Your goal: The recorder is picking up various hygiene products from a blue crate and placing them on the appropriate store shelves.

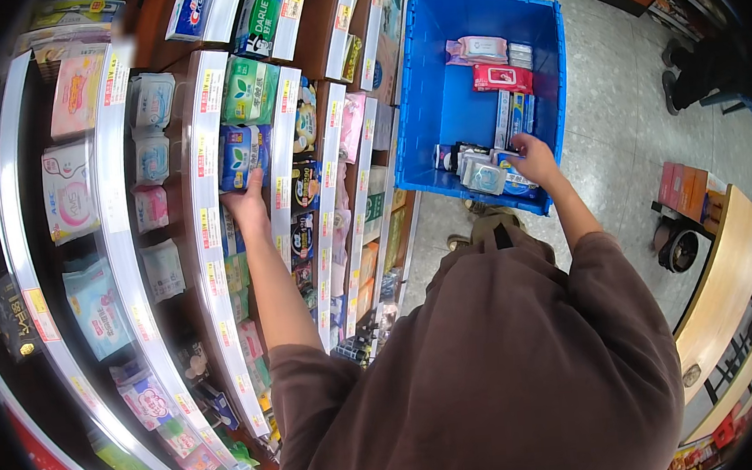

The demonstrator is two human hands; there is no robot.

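Note:
My left hand is at the shelf on the left, its thumb on the front of a blue sanitary-pad pack and its other fingers around the lower end. Directly beyond that pack is a green pack of similar design. Over the near right corner of a blue plastic crate, my right hand has bent fingers at the upper edge of another blue pack. Whether it grips this pack is not clear. Beside it lie small clear-wrapped packs.
The crate also holds a red wipes pack, a pink pack and long narrow boxes. Shelf rails with price labels run along my left. A wooden table stands at right. Another person's legs show farther off.

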